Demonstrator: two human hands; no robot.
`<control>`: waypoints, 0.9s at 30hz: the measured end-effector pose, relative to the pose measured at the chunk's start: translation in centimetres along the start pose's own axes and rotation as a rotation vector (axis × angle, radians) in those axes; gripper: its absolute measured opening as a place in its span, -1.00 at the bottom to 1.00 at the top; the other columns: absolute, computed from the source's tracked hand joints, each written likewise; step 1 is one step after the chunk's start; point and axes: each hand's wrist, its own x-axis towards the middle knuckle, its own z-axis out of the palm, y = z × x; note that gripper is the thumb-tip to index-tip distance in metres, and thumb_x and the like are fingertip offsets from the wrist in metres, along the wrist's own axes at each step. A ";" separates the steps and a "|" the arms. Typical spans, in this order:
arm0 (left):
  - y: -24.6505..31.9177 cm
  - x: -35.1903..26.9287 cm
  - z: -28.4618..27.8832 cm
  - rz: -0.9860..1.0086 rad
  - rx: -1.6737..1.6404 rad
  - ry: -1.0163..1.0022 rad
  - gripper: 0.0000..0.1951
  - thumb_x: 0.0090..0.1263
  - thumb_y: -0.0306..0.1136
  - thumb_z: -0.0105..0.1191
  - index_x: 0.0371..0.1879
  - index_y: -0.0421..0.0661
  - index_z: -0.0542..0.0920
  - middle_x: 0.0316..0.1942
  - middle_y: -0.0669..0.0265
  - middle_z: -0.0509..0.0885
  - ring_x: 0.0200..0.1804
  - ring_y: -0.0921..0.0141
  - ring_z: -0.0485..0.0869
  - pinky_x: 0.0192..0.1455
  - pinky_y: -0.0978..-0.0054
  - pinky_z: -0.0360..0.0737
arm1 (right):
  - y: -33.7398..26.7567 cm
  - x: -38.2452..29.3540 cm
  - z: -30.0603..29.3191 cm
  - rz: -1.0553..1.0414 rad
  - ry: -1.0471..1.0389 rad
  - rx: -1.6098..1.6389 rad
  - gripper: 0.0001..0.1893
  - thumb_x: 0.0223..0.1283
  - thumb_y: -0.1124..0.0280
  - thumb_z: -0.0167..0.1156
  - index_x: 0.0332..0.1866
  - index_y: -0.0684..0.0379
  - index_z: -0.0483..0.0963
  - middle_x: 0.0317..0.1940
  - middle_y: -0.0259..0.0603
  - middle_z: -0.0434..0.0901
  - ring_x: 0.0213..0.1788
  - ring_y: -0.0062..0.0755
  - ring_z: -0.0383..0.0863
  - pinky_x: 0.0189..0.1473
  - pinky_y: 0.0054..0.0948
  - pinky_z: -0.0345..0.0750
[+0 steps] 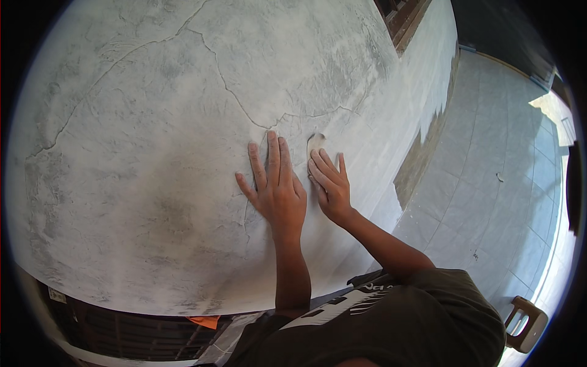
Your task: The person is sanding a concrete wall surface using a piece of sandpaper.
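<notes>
My left hand (279, 192) rests on the cracked plaster wall (151, 220), fingers spread and holding nothing. Its middle fingertips reach just below a long jagged crack (223, 82). To its right, my right hand (332, 186) presses a small piece of sandpaper (315, 141) against the wall. The paper's upper end curls away from the surface, and the fingers hide its lower part. Pale dust coats the fingers of both hands. White and grey patches cover the wall, with a darker stain left of my left hand.
Grey floor tiles (463, 151) run along the wall's base at right, with a small curled scrap (500, 177) on them. A brown stool (527, 325) stands at lower right. A brown window frame (406, 23) borders the wall above. An orange cloth (205, 322) shows by dark slats (133, 332) below.
</notes>
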 end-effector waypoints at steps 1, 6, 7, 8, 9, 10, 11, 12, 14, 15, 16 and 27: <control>0.0 -0.2 0.1 0.005 0.019 -0.002 -0.54 0.49 -0.34 -0.01 0.38 0.11 0.51 0.52 0.58 0.35 0.61 0.23 0.16 0.59 -0.11 -0.24 | 0.4 0.7 0.2 0.001 -0.002 -0.001 -0.62 0.26 0.58 0.19 0.19 0.19 0.56 0.32 -0.18 0.54 0.45 -0.15 0.42 0.53 0.20 -0.07; 0.5 0.5 -0.1 -0.003 -0.012 0.002 -0.54 0.48 -0.35 -0.01 0.38 0.11 0.51 0.52 0.58 0.36 0.61 0.23 0.17 0.59 -0.11 -0.24 | 0.0 7.7 -0.1 -0.157 0.161 0.036 -0.62 0.25 0.57 0.22 0.19 0.18 0.57 0.32 -0.19 0.55 0.45 -0.17 0.42 0.52 0.19 -0.01; 0.3 0.5 -0.2 -0.004 -0.016 0.009 -0.54 0.48 -0.35 -0.01 0.38 0.11 0.51 0.52 0.58 0.36 0.61 0.24 0.17 0.59 -0.11 -0.24 | 0.0 7.6 0.1 -0.169 0.157 0.057 -0.62 0.25 0.57 0.22 0.19 0.17 0.57 0.32 -0.20 0.55 0.45 -0.18 0.42 0.52 0.19 -0.01; 0.0 0.4 -0.4 -0.006 -0.007 0.014 -0.54 0.48 -0.35 -0.01 0.38 0.11 0.51 0.52 0.58 0.36 0.61 0.24 0.17 0.59 -0.11 -0.24 | 0.6 4.5 0.6 -0.132 0.121 0.019 -0.61 0.26 0.56 0.21 0.20 0.14 0.58 0.33 -0.22 0.54 0.46 -0.20 0.42 0.53 0.18 -0.01; 0.1 0.2 -0.2 -0.007 -0.011 0.001 -0.54 0.48 -0.35 -0.01 0.38 0.11 0.51 0.52 0.58 0.36 0.61 0.24 0.17 0.59 -0.11 -0.23 | 1.3 1.0 0.5 -0.036 0.013 -0.036 -0.61 0.27 0.55 0.21 0.21 0.12 0.58 0.34 -0.23 0.54 0.46 -0.21 0.42 0.53 0.19 -0.03; 0.0 0.1 -0.1 -0.007 -0.009 -0.011 -0.53 0.48 -0.35 -0.01 0.38 0.11 0.51 0.52 0.58 0.36 0.61 0.24 0.17 0.59 -0.11 -0.23 | 1.1 0.6 0.5 -0.048 0.019 -0.046 -0.62 0.28 0.55 0.21 0.20 0.12 0.58 0.33 -0.23 0.54 0.46 -0.21 0.42 0.53 0.20 -0.03; 0.0 0.5 0.1 -0.012 -0.003 -0.007 -0.53 0.48 -0.35 -0.01 0.38 0.11 0.51 0.52 0.58 0.36 0.61 0.24 0.17 0.59 -0.11 -0.23 | 1.0 0.6 0.6 -0.060 0.026 -0.055 -0.63 0.28 0.54 0.21 0.20 0.13 0.58 0.33 -0.23 0.54 0.45 -0.20 0.42 0.53 0.21 -0.03; 0.0 0.6 -0.3 -0.007 0.004 -0.005 -0.53 0.48 -0.35 -0.01 0.38 0.11 0.51 0.52 0.58 0.36 0.61 0.24 0.17 0.59 -0.11 -0.23 | 0.3 3.3 0.4 -0.099 0.082 -0.011 -0.63 0.28 0.54 0.21 0.19 0.14 0.58 0.33 -0.23 0.54 0.45 -0.20 0.43 0.52 0.21 -0.03; 0.0 0.1 -0.6 -0.004 0.004 -0.010 -0.53 0.48 -0.35 -0.01 0.39 0.10 0.51 0.52 0.58 0.36 0.61 0.23 0.17 0.59 -0.11 -0.23 | -0.9 9.8 -0.9 -0.176 0.146 0.028 -0.64 0.27 0.55 0.22 0.18 0.17 0.58 0.31 -0.23 0.55 0.43 -0.18 0.44 0.51 0.22 0.00; 0.3 0.3 -0.6 -0.001 -0.006 -0.008 -0.53 0.48 -0.35 0.00 0.38 0.11 0.51 0.52 0.58 0.36 0.61 0.23 0.17 0.59 -0.11 -0.24 | -0.6 9.8 -1.1 -0.182 0.150 0.027 -0.64 0.27 0.55 0.22 0.18 0.17 0.58 0.31 -0.23 0.55 0.43 -0.18 0.44 0.51 0.22 0.00; 0.3 0.4 -0.4 0.002 -0.015 -0.011 -0.53 0.48 -0.34 0.00 0.38 0.11 0.51 0.52 0.58 0.36 0.61 0.22 0.17 0.59 -0.11 -0.25 | -0.1 9.0 -0.8 -0.187 0.139 0.021 -0.63 0.26 0.56 0.22 0.18 0.16 0.58 0.32 -0.23 0.55 0.44 -0.19 0.44 0.51 0.22 0.00; 0.0 0.0 -0.3 0.010 0.004 -0.007 -0.51 0.47 -0.34 0.00 0.41 0.11 0.48 0.53 0.56 0.34 0.61 0.21 0.16 0.58 -0.14 -0.29 | 0.6 7.3 -0.2 -0.168 0.128 0.044 -0.63 0.27 0.57 0.20 0.19 0.17 0.58 0.33 -0.21 0.53 0.46 -0.19 0.41 0.52 0.21 -0.02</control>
